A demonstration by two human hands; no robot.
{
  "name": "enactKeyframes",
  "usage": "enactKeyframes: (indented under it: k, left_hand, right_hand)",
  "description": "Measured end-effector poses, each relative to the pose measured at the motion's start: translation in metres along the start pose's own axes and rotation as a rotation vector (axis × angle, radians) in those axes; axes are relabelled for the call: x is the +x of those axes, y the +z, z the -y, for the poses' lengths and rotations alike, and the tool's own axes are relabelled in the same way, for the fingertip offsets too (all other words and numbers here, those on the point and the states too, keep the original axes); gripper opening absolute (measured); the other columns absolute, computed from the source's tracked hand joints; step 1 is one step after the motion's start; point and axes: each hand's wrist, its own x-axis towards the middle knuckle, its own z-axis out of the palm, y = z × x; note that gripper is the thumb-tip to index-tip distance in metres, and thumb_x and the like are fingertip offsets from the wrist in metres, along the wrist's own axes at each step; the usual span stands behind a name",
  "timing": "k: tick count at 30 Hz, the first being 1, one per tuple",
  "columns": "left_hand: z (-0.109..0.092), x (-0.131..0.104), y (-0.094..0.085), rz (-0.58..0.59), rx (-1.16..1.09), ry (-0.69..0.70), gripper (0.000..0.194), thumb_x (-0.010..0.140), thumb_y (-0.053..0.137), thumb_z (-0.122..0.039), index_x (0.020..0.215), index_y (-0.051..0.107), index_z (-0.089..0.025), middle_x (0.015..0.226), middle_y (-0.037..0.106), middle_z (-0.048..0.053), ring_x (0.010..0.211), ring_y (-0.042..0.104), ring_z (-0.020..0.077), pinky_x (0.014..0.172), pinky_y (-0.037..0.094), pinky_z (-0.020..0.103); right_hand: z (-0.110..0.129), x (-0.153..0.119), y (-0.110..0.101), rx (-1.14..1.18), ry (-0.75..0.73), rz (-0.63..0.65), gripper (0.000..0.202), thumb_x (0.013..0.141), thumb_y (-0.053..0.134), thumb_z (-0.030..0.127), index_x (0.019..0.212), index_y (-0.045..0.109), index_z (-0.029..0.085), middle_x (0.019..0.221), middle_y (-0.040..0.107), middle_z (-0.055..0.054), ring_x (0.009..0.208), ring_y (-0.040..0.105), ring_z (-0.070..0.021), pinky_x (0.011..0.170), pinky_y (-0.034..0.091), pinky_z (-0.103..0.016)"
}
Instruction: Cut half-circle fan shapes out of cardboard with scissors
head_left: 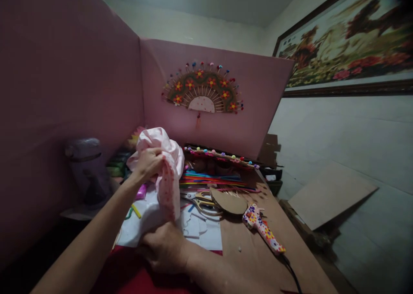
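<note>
A bunched pale pink cloth (167,186) with small reddish spots hangs over the table. My left hand (149,161) grips its upper part, fingers closed into the folds. Lower down, my right hand (167,246) is closed at the cloth's bottom end, pinching it near the table's front edge. White paper (209,236) with cut pieces lies beneath and to the right of the cloth. Close by on the right rest scissors (204,203) with gold-coloured handles, partly under a rounded cardboard piece (229,200).
A flower-patterned glue gun (263,229) with a black cord lies on the right. Coloured pipe cleaners (213,180) and a pom-pom-edged strip (222,154) are behind. A decorated fan (203,90) hangs on the pink panel. At left stands a clear-topped container (87,169).
</note>
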Motion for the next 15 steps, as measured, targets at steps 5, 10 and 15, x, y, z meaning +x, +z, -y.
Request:
enactKeyframes:
  k: [5, 10, 15]
  left_hand:
    - [0.011, -0.006, 0.005, 0.448, -0.001, 0.004, 0.011, 0.048, 0.050, -0.017, 0.049, 0.062, -0.016, 0.047, 0.056, -0.001, 0.045, 0.049, 0.0134, 0.044, 0.036, 0.022]
    - [0.012, 0.006, 0.006, 0.248, -0.048, -0.050, 0.029, 0.054, 0.044, -0.016, 0.068, 0.069, -0.015, 0.069, 0.070, 0.005, 0.064, 0.063, 0.0190, 0.061, 0.049, 0.027]
    - [0.010, 0.018, 0.011, -0.198, 0.113, -0.058, 0.046, 0.065, 0.055, -0.032, 0.107, 0.061, -0.013, 0.112, 0.063, 0.016, 0.102, 0.058, 0.0305, 0.087, 0.045, 0.041]
  right_hand:
    - [0.000, 0.001, 0.006, -0.038, 0.011, -0.024, 0.019, 0.082, 0.056, 0.037, 0.085, 0.067, 0.021, 0.072, 0.073, -0.002, 0.067, 0.069, -0.0185, 0.047, 0.035, -0.024]
    - [-0.002, 0.002, 0.012, -0.022, 0.005, -0.035, 0.020, 0.082, 0.056, 0.037, 0.083, 0.067, 0.020, 0.071, 0.073, -0.003, 0.066, 0.069, -0.0183, 0.049, 0.037, -0.023]
    - [-0.002, 0.002, 0.012, -0.047, 0.001, -0.063, 0.021, 0.081, 0.056, 0.039, 0.082, 0.067, 0.021, 0.073, 0.073, -0.002, 0.065, 0.069, -0.0189, 0.049, 0.040, -0.023]
